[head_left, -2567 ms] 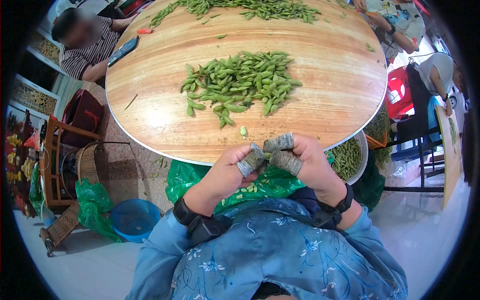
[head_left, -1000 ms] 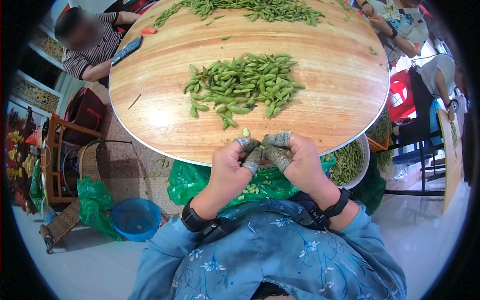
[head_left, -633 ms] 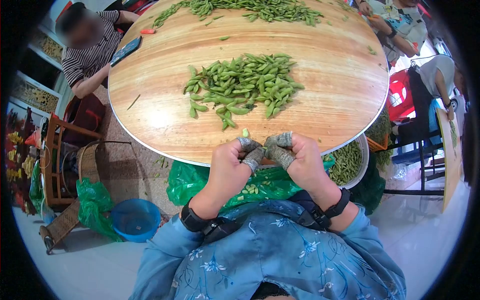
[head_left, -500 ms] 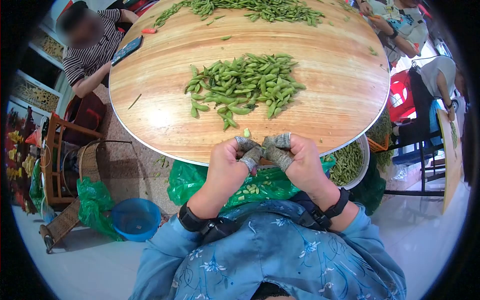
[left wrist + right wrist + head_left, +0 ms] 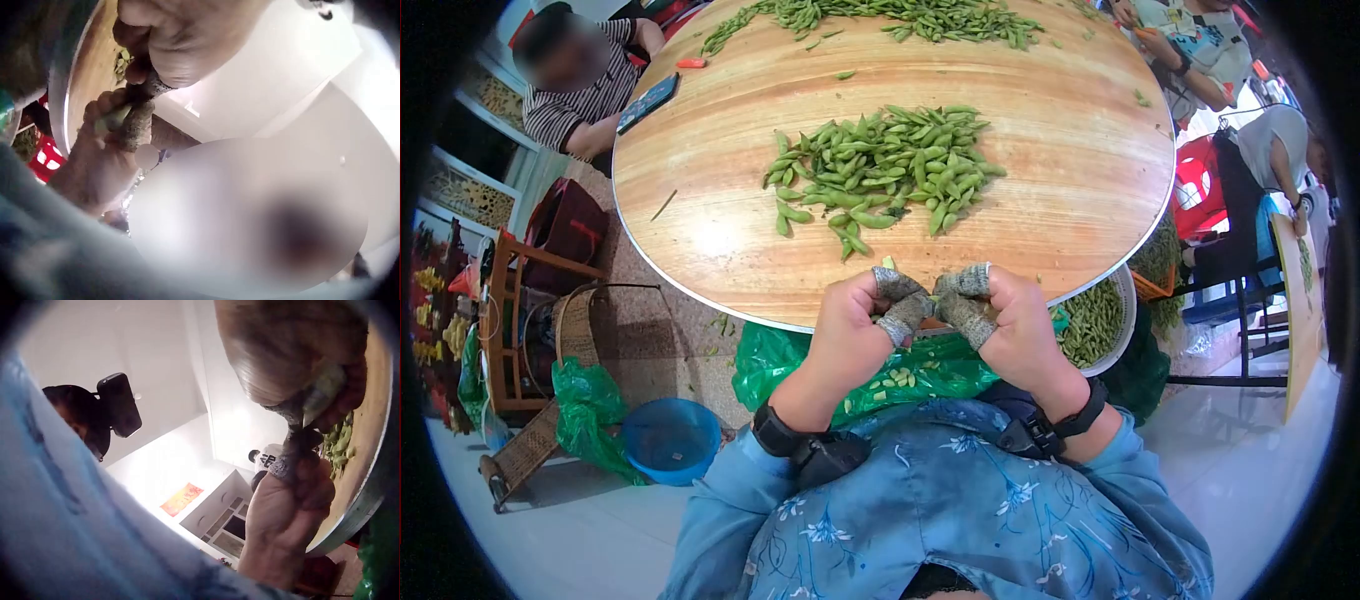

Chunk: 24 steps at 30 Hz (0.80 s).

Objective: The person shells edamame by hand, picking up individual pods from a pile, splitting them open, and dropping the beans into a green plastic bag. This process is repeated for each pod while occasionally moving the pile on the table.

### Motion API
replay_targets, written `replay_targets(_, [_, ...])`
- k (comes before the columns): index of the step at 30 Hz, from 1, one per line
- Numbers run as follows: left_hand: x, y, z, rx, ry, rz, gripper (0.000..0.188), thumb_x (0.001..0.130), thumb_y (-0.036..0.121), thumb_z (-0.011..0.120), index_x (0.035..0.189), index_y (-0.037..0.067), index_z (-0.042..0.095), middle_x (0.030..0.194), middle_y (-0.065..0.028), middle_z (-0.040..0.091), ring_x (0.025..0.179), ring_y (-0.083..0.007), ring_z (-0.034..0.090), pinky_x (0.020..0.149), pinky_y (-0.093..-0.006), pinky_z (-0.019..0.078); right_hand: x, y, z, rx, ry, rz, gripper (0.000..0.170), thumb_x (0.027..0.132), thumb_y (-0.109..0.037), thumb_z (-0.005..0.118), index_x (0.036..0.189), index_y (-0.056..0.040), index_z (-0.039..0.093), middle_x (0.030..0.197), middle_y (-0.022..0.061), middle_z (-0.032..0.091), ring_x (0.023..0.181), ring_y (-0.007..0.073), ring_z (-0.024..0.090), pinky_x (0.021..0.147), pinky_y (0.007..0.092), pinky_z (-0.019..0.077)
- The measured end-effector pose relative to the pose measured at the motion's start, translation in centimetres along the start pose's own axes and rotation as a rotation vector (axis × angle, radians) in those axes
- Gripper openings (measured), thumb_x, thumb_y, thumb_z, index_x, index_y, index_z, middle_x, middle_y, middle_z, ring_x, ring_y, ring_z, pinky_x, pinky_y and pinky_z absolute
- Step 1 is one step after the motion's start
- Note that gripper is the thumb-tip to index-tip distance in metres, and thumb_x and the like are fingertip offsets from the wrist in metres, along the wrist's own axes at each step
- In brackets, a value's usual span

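Wooden table [image 5: 1060, 160], cut off at top, both hands [image 5: 852, 325] [image 5: 1018, 325] curled round a half-hidden green pod [image 5: 327, 394].

White glare on the tabletop [image 5: 714, 235], curved dark-cornered edges, hazy wrist views

Readable text: none | orange-red sign [image 5: 182, 499]: markings illegible (too blurred)

A phone [image 5: 647, 102] lies at the left edge of the bench [image 5: 710, 175], with a small red object [image 5: 691, 63] farther along that edge. Beside it is a person in a striped shirt [image 5: 605, 80]. A blue basin [image 5: 670, 445] stands on the floor left of the bench's near edge; a red chair [image 5: 1197, 190] is to the bench's right.
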<state>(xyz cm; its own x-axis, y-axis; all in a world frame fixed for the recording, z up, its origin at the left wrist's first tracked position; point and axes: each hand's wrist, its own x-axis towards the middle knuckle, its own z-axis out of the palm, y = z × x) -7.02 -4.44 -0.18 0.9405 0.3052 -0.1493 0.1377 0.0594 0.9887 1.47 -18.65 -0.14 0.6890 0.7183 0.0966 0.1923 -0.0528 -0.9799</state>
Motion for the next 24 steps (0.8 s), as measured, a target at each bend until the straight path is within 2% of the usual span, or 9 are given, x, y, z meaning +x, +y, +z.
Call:
replay_targets(2, [0.1, 0.4, -0.3, -0.307, -0.069, -0.135, 0.008, 0.074, 0.001, 0.058, 0.081, 0.000, 0.055, 0.069, -0.0049, 0.058, 0.055, -0.0079, 0.052, 0.048, -0.0187, 0.0404, 0.0, -0.6, -0.2, 0.115, -0.049, -0.050, 0.011, 0.076, -0.001, 0.056, 0.085, 0.0032, 0.054, 0.075, 0.0055, 0.059, 0.071, 0.0095, 0.054, 0.062, 0.0233, 0.0446])
replay_targets(6, [-0.1, 0.3, -0.7, -0.373, -0.035, -0.164, 0.008, 0.073, 0.001, 0.059, 0.080, 0.000, 0.056, 0.068, -0.0059, 0.059, 0.052, -0.0093, 0.052, 0.046, -0.0189, 0.0399, 0.4, -0.1, 0.1, 0.241, -0.082, -0.036, 0.009, 0.077, -0.001, 0.056, 0.085, 0.0029, 0.054, 0.077, 0.0039, 0.058, 0.071, 0.0088, 0.053, 0.062, 0.0221, 0.0442])
replay_targets(9, [-0.3, 0.4, -0.6, -0.378, 0.001, -0.092, 0.006, 0.074, 0.001, 0.058, 0.080, 0.000, 0.056, 0.068, -0.0039, 0.059, 0.052, -0.0089, 0.052, 0.045, -0.0196, 0.0407, 0.6, 0.3, 0.5, 0.290, -0.100, 0.008, 0.010, 0.077, -0.001, 0.057, 0.085, 0.0031, 0.055, 0.077, 0.0038, 0.058, 0.071, 0.0087, 0.053, 0.062, 0.0219, 0.0441])
replay_targets(11, [-0.4, 0.7, -0.1, 0.000, 0.205, 0.084, 0.006, 0.073, 0.001, 0.059, 0.078, 0.000, 0.057, 0.066, -0.0063, 0.059, 0.052, -0.0114, 0.054, 0.046, -0.0229, 0.0424, 0.5, -0.2, 0.8, 0.229, -0.042, 0.015, 0.008, 0.076, -0.001, 0.057, 0.083, 0.0032, 0.055, 0.075, 0.0046, 0.058, 0.069, 0.0085, 0.052, 0.061, 0.0228, 0.0439])
replay_targets(12, [-0.5, 0.5, 0.1, 0.000, 0.205, 0.084, 0.006, 0.073, 0.001, 0.059, 0.078, 0.000, 0.057, 0.066, -0.0063, 0.059, 0.052, -0.0114, 0.054, 0.046, -0.0229, 0.0424, 0.5, -0.2, 0.8, 0.229, -0.043, 0.016, 0.008, 0.076, -0.001, 0.057, 0.083, 0.0032, 0.055, 0.075, 0.0046, 0.058, 0.069, 0.0085, 0.052, 0.061, 0.0228, 0.0439])
replay_targets(14, [-0.6, 0.1, 0.3, 0.458, 0.291, 0.389, 0.008, 0.070, 0.000, 0.060, 0.077, -0.001, 0.058, 0.067, -0.0119, 0.059, 0.056, -0.0165, 0.057, 0.050, -0.0260, 0.0439, 0.5, -0.2, 0.8, 0.052, -0.004, -0.050, 0.009, 0.074, 0.002, 0.056, 0.082, 0.0034, 0.055, 0.073, 0.0077, 0.059, 0.068, 0.0104, 0.053, 0.060, 0.0244, 0.0437])
replay_targets(17, [-0.8, 0.8, 0.3, 0.660, 0.218, 0.488, 0.010, 0.067, -0.001, 0.061, 0.077, -0.001, 0.058, 0.069, -0.0163, 0.058, 0.060, -0.0211, 0.059, 0.053, -0.0276, 0.0443, 0.5, -0.1, 0.8, 0.003, 0.062, -0.093, 0.011, 0.070, 0.005, 0.056, 0.082, 0.0035, 0.055, 0.072, 0.0111, 0.059, 0.066, 0.0128, 0.054, 0.059, 0.0256, 0.0435])
replay_targets(19, [-0.9, 0.7, 0.1, 0.682, 0.199, 0.462, 0.010, 0.067, -0.002, 0.060, 0.077, -0.001, 0.057, 0.070, -0.0170, 0.059, 0.062, -0.0230, 0.060, 0.054, -0.0275, 0.0447, 0.4, -0.4, 0.6, -0.037, 0.044, -0.111, 0.012, 0.070, 0.005, 0.056, 0.081, 0.0035, 0.055, 0.072, 0.0118, 0.059, 0.066, 0.0137, 0.054, 0.059, 0.0258, 0.0436])
replay_targets(24, [-0.8, 0.9, -0.1, 0.298, 0.093, 0.169, 0.010, 0.069, -0.004, 0.057, 0.079, -0.004, 0.056, 0.068, -0.0110, 0.060, 0.062, -0.0128, 0.058, 0.054, -0.0244, 0.0449, 0.5, -0.4, 0.7, -0.026, -0.012, -0.121, 0.011, 0.069, 0.006, 0.055, 0.080, 0.0036, 0.055, 0.071, 0.0130, 0.058, 0.065, 0.0156, 0.055, 0.059, 0.0266, 0.0436])
